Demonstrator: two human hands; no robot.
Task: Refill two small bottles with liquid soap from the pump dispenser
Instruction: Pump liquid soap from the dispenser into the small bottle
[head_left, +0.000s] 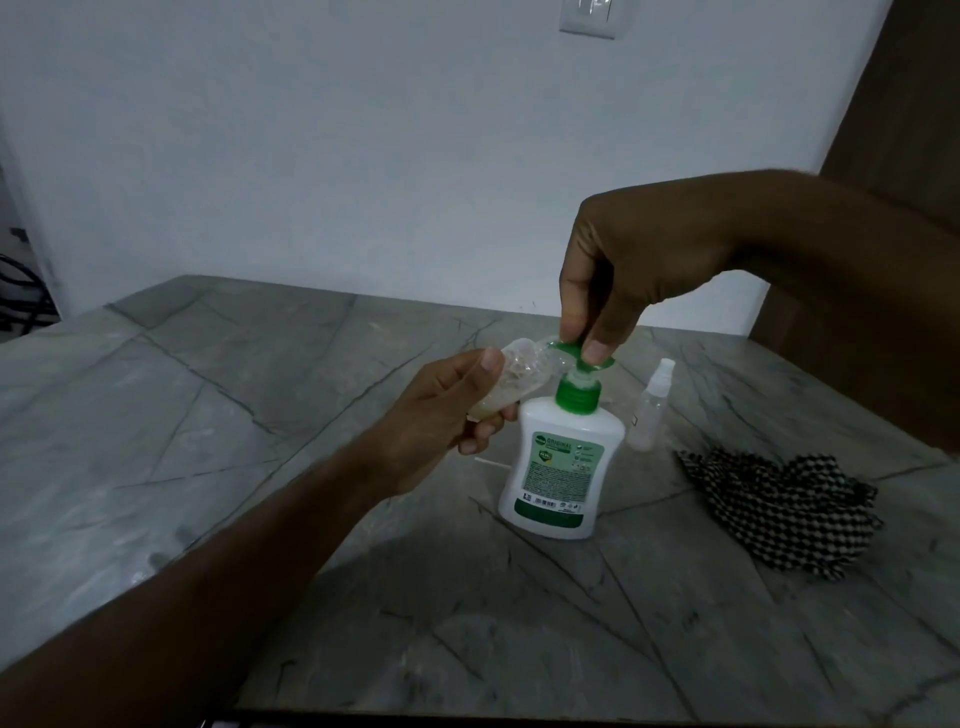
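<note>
While the white plastic soap dispenser (561, 462), its green label reading "ORIGINAL", stands on the grey veined stone bench (208, 415), the right hand (623, 270) pinches its green pump head (576, 358). Left of the pump, the left hand (441, 415) grips a clear small bottle (156, 374) tilted against the spout. Right of the dispenser stand a clear spray bottle (649, 410) and a crumpled checked cloth (779, 509).
</note>
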